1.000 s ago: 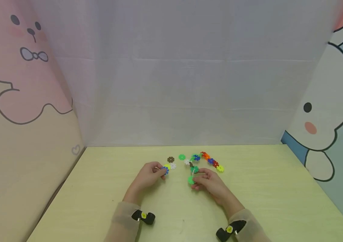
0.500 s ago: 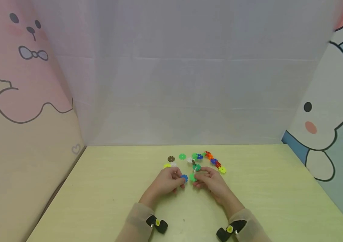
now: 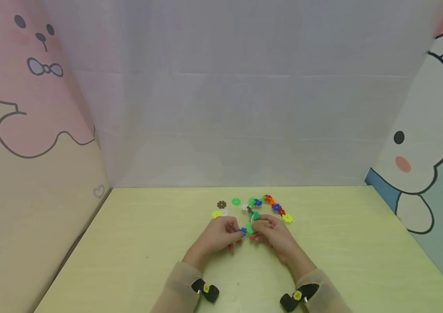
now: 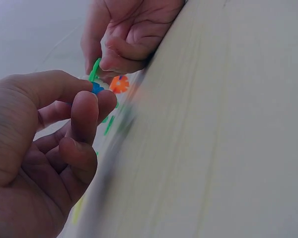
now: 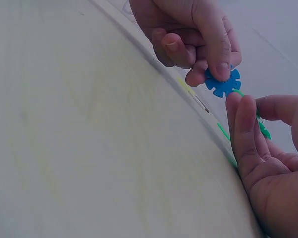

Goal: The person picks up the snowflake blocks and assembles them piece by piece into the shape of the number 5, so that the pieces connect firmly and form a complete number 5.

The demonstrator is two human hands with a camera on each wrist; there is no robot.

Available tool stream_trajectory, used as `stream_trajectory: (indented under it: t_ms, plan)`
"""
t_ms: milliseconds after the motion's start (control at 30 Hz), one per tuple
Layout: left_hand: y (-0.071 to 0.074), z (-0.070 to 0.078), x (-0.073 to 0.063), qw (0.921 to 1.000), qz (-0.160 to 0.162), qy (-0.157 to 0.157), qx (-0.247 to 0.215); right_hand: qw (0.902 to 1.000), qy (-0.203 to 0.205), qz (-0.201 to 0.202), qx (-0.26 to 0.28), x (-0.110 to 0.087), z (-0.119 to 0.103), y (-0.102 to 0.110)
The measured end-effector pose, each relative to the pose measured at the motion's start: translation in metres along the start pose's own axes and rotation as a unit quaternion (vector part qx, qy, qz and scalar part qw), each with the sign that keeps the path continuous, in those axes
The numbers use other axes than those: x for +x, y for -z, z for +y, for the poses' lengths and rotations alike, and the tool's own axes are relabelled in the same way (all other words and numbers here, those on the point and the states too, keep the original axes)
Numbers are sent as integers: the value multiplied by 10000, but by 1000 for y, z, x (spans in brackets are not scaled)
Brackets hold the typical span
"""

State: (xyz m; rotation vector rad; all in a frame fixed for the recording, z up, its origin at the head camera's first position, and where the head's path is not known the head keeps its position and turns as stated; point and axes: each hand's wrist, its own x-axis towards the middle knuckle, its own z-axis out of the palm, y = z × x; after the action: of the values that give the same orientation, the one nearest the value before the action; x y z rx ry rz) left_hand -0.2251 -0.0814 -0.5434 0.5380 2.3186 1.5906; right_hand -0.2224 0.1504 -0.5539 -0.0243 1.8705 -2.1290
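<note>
My left hand [image 3: 218,234] pinches a blue notched disc [image 5: 222,84], a snowflake-shaped interlocking piece, between thumb and fingers. Facing it, my right hand [image 3: 272,234] pinches a light green notched disc [image 3: 249,228] at the near end of a chain. The blue disc's edge meets the green disc's edge in the head view. From the green disc the chain of linked discs [image 3: 276,208] runs back through white, dark green, brown and blue pieces, then curves right through orange and red to a yellow one. Fingers hide part of both pinched discs.
Behind my left hand lie loose discs on the pale wooden table [image 3: 127,261]: a brown disc [image 3: 221,204], a green disc [image 3: 236,201], a yellow disc [image 3: 216,214] and a white disc [image 3: 225,212]. A pale curtain [image 3: 221,108] hangs along the table's back edge.
My left hand has moved right with the blue disc, from beside the loose yellow disc to the green disc. The right hand stays nearly in place; its chain has shifted slightly.
</note>
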Motion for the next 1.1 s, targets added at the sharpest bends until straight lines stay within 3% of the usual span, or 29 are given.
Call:
stream_trajectory:
  t_ms: [733, 1100]
  plan:
    - [-6, 3, 2, 9993, 69, -216, 282, 9999, -80, -119, 66, 1, 0, 2]
    - [-9, 0, 4, 9999, -23, -102, 63, 9998, -85, -186, -3, -1, -2, -1]
